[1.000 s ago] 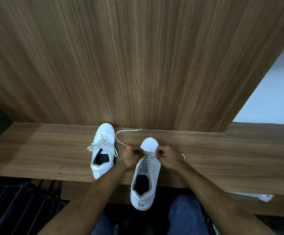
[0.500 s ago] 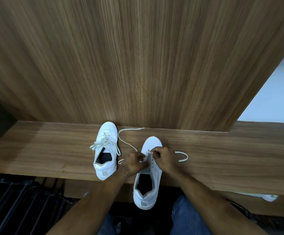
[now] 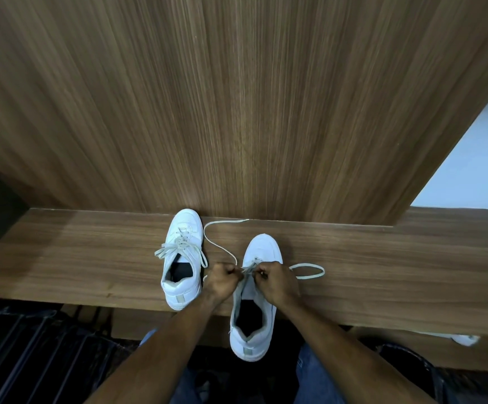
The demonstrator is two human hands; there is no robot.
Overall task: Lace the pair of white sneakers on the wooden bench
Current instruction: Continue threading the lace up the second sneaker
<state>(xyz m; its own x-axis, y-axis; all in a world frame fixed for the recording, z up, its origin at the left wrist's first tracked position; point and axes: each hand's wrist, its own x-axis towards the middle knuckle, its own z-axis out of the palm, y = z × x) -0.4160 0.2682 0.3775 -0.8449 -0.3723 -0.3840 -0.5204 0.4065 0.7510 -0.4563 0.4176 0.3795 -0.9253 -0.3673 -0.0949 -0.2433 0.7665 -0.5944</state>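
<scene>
Two white sneakers stand on the wooden bench (image 3: 382, 266), toes toward the wall. The left sneaker (image 3: 182, 258) is laced, its lace ends spread loose over the tongue. The right sneaker (image 3: 254, 301) has its heel hanging over the bench's front edge. My left hand (image 3: 222, 279) and my right hand (image 3: 276, 279) sit close together over its eyelets, each pinching the white lace (image 3: 219, 246). One lace end trails left and back toward the wall; the other forms a loop (image 3: 309, 271) on the bench to the right.
A tall wooden wall panel (image 3: 237, 112) rises directly behind the bench. Black slatted racks (image 3: 33, 351) lie below the bench at left. A white object (image 3: 464, 339) pokes out under the bench at right. My blue-jeaned knees are at the bottom.
My hands have drawn closer together over the right sneaker's eyelets. The lace loop on the right has come into view and lies wider on the bench.
</scene>
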